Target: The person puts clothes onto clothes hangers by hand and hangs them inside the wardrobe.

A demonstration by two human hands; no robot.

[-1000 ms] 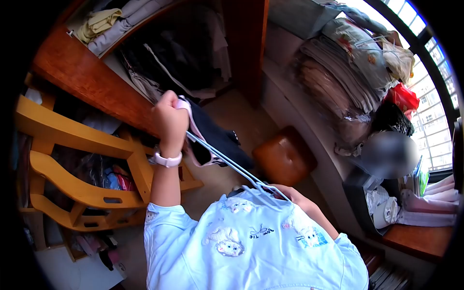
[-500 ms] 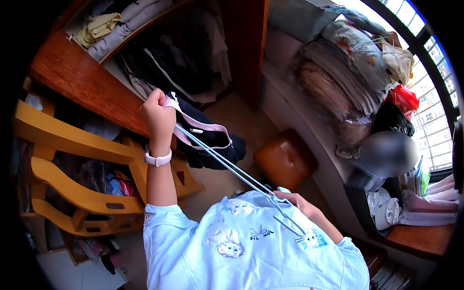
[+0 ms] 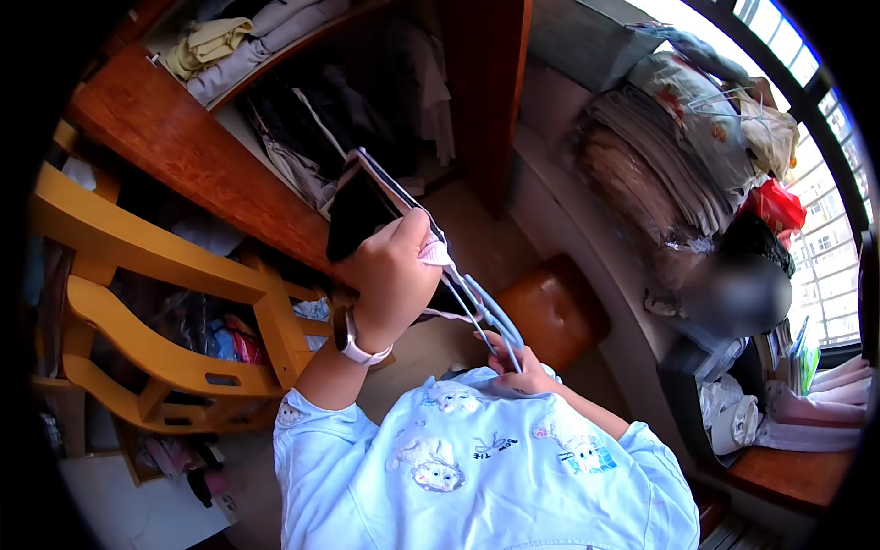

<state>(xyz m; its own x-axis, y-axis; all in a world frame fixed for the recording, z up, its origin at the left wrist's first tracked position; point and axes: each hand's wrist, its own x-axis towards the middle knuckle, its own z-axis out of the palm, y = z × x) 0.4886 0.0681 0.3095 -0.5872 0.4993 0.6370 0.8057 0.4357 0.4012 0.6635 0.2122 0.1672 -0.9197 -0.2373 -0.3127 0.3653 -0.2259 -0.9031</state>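
Two bare hands share a light-blue wire hanger (image 3: pixel 495 316) and a dark garment with pink edging (image 3: pixel 357 215), held in front of the pale blue T-shirt (image 3: pixel 495 467). The left hand (image 3: pixel 394 280), with a pink-banded wristwatch (image 3: pixel 367 355) behind it, is clenched, thumb and curled fingers pinching the garment's pink-and-white edging (image 3: pixel 434 253); a tight pinch there probably stops the soft cloth from slipping. Its palm is turned away, so whether the hanger also runs into that fist cannot be told. The right hand (image 3: pixel 520 368), lower and close to the shirt, is partly closed, its thumb and fingers grasping the near end of the hanger; gripping the wire there likely steadies it while the other end points up toward the cloth. The garment droops around the left fist, its dark body reaching up and beyond the knuckles, in front of the open wardrobe (image 3: pixel 183 137), where hanging clothes (image 3: pixel 316 128) fill the lower space and folded clothes (image 3: pixel 261 46) lie on the shelf above, presumably laid flat to save room. A brown padded stool (image 3: pixel 559 307) stands on the floor just past the right hand, a yellow wooden chair (image 3: pixel 137 238) is beside the left forearm, and folded bedding (image 3: pixel 655 151) is piled near the window.
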